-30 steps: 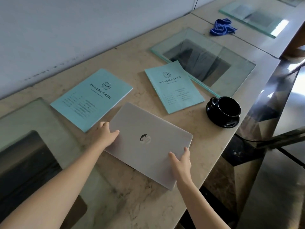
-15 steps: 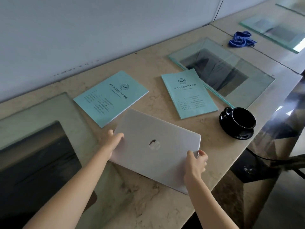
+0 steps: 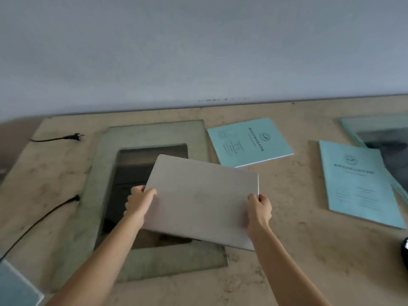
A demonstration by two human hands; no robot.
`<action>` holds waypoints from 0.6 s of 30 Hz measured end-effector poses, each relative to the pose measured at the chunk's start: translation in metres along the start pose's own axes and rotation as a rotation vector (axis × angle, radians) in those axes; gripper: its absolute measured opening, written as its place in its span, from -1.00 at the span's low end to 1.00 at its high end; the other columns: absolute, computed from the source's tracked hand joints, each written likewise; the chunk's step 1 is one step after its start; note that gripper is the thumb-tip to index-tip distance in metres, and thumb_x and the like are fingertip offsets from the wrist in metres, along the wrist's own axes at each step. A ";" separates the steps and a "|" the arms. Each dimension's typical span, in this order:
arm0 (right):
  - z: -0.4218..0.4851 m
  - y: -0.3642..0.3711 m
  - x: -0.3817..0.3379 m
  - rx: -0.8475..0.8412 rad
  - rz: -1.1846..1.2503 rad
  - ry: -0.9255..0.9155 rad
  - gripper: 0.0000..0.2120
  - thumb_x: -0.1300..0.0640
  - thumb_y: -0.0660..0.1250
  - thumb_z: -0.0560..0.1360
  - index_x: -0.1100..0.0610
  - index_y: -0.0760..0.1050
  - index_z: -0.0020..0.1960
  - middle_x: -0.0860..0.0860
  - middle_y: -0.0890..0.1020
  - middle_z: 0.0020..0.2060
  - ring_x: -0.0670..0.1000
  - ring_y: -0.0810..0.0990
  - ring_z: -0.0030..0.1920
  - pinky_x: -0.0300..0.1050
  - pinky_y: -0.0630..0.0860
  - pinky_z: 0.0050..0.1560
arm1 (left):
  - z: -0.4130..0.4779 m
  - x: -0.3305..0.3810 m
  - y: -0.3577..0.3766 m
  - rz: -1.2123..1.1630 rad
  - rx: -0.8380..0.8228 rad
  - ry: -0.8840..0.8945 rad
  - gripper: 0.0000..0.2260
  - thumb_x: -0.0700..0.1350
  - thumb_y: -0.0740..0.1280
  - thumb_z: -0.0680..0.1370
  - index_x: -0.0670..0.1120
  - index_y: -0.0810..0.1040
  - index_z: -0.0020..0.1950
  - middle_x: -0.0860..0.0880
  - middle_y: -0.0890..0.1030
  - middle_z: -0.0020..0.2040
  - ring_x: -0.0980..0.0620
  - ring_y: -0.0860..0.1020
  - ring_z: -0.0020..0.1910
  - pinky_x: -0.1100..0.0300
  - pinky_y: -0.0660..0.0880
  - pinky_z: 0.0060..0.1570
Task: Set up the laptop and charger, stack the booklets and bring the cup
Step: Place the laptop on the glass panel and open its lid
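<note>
A closed silver laptop (image 3: 203, 199) is held up off the stone table (image 3: 287, 272), tilted, over the right part of a glass panel (image 3: 152, 133). My left hand (image 3: 139, 202) grips its left edge and my right hand (image 3: 259, 209) grips its right edge. Two light blue booklets lie flat apart from each other: one (image 3: 249, 141) behind the laptop, the other (image 3: 359, 184) at the right. A black cable end (image 3: 74, 199) and a black plug (image 3: 77, 136) lie on the table at the left. The black cup (image 3: 405, 250) barely shows at the right edge.
A grey wall runs along the back of the table. A second glass panel (image 3: 379, 129) sits at the far right, partly under the right booklet. A bluish flat object (image 3: 15, 286) lies at the bottom left corner.
Both hands have gripped the laptop's sides, lifted it off the table and carried it left over the glass panel. The view has swung left, so cables appear and the cup is almost out.
</note>
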State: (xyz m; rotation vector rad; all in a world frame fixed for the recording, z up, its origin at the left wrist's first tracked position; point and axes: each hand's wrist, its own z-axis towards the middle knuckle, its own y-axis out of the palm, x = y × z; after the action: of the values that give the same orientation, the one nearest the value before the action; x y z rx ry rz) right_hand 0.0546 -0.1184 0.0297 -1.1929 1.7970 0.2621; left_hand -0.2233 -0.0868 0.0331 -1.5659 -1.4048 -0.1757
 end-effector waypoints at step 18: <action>-0.053 0.132 0.024 -0.113 -0.353 -0.109 -0.60 0.11 0.21 0.46 0.27 0.47 0.24 0.25 0.48 0.24 0.26 0.40 0.26 0.19 0.37 0.25 | 0.039 -0.104 -0.100 -0.315 0.140 -0.017 -0.89 -0.14 0.22 0.20 -0.15 0.37 -0.35 -0.11 0.34 -0.38 0.00 0.29 -0.33 0.15 0.14 -0.36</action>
State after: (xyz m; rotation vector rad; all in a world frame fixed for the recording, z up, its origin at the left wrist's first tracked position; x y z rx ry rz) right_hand -0.0851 -0.0988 0.0001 -1.5214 1.4630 0.2202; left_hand -0.3568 -0.1443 -0.0002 -1.2290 -1.6366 -0.2463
